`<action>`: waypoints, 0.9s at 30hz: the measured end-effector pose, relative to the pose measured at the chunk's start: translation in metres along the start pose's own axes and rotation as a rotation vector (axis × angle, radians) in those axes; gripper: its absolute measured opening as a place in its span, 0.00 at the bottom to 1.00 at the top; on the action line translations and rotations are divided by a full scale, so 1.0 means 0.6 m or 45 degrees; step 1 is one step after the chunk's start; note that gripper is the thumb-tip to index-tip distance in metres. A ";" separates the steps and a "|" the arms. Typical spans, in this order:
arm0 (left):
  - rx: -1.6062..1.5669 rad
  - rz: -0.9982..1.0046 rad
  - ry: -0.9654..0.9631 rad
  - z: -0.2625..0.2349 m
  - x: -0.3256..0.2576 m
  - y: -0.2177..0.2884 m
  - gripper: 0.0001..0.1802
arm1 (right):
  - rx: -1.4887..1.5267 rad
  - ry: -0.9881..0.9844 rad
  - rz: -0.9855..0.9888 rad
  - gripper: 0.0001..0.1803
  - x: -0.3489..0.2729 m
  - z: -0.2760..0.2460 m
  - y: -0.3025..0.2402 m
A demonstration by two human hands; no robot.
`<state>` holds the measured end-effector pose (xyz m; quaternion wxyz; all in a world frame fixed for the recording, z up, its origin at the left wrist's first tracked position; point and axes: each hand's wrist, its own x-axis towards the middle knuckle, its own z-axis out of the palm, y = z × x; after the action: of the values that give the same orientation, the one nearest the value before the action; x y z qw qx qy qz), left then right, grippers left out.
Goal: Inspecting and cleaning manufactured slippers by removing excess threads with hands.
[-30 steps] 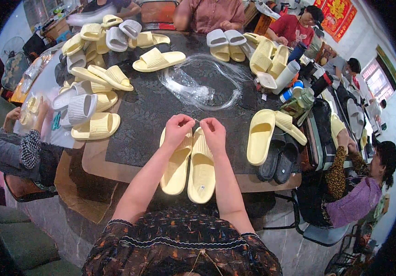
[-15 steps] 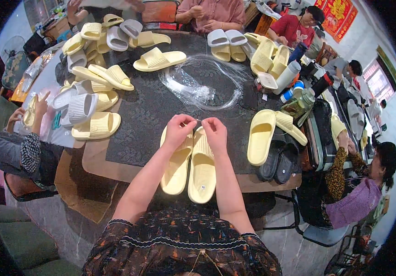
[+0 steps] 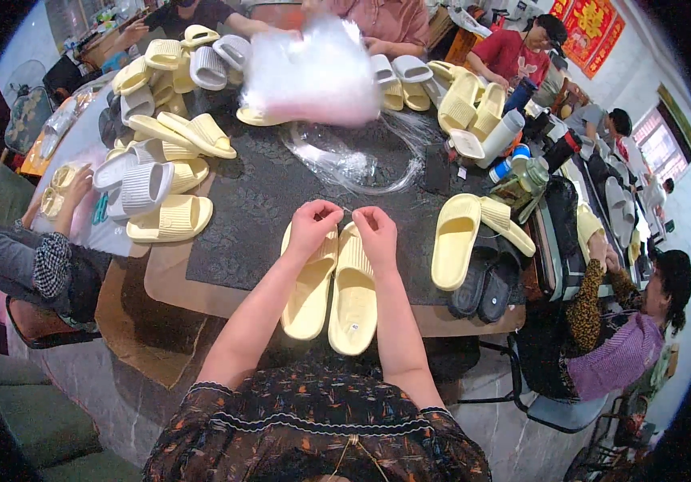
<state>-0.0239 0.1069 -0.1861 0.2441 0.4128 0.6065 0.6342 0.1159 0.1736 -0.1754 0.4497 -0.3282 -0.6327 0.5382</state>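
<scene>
A pair of pale yellow slide slippers (image 3: pixel 354 305) lies side by side at the table's near edge, toes pointing away from me. Over the toe end of the left slipper, my left hand (image 3: pixel 316 230) is closed in a pinch. My right hand (image 3: pixel 374 232) pinches in the same way above the right slipper's strap. The fingertips nearly meet, and a thin pale plastic strand (image 3: pixel 346 210) shows between them; its ends are hidden by the fingers. Just beyond my hands lies a loose bundle of clear plastic strands (image 3: pixel 353 165).
Yellow and grey slippers (image 3: pixel 169 221) are piled at the left. On the right are another yellow pair (image 3: pixel 456 245), black slippers (image 3: pixel 496 293), a glass jar (image 3: pixel 525 183) and bottles. A blurred white plastic bag (image 3: pixel 313 72) is over the far side, near other people seated around the table.
A white plastic bag has come in over the far side of the table, covering most of a yellow slipper there. My hands stay nearly still, still pinching.
</scene>
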 end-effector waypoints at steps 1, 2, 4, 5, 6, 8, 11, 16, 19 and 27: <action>-0.040 -0.011 -0.026 -0.001 0.002 -0.005 0.06 | -0.018 -0.011 0.008 0.07 0.001 0.000 -0.002; -0.079 -0.021 -0.052 -0.003 0.003 -0.010 0.06 | -0.035 -0.021 0.016 0.08 0.001 0.001 -0.004; -0.080 -0.026 -0.044 -0.001 0.000 0.003 0.06 | -0.076 -0.028 0.050 0.08 0.000 -0.002 -0.012; -0.079 -0.035 -0.037 0.001 -0.002 0.010 0.07 | -0.116 -0.035 0.088 0.08 -0.001 -0.004 -0.016; -0.079 -0.029 -0.036 0.001 -0.004 0.016 0.07 | -0.115 -0.036 0.082 0.08 -0.002 -0.004 -0.022; -0.192 -0.127 -0.028 0.003 -0.006 0.027 0.06 | -0.402 0.101 -0.356 0.08 -0.005 -0.008 -0.035; -0.195 -0.086 0.068 -0.003 -0.006 0.025 0.05 | -0.491 0.076 -0.446 0.09 -0.024 -0.019 -0.073; -0.312 -0.142 0.124 -0.003 -0.002 0.014 0.05 | -0.460 -0.277 -0.184 0.07 -0.113 -0.039 -0.156; -0.316 -0.143 0.141 -0.010 -0.002 0.012 0.06 | -0.830 -0.688 -0.079 0.17 -0.161 -0.058 -0.173; -0.175 -0.118 -0.130 -0.015 0.008 0.026 0.12 | -1.128 -0.565 0.068 0.26 -0.175 -0.012 -0.129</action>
<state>-0.0308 0.1035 -0.1692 0.3314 0.3984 0.5667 0.6405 0.1677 0.0658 -0.1224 0.1075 -0.3812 -0.8726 0.2859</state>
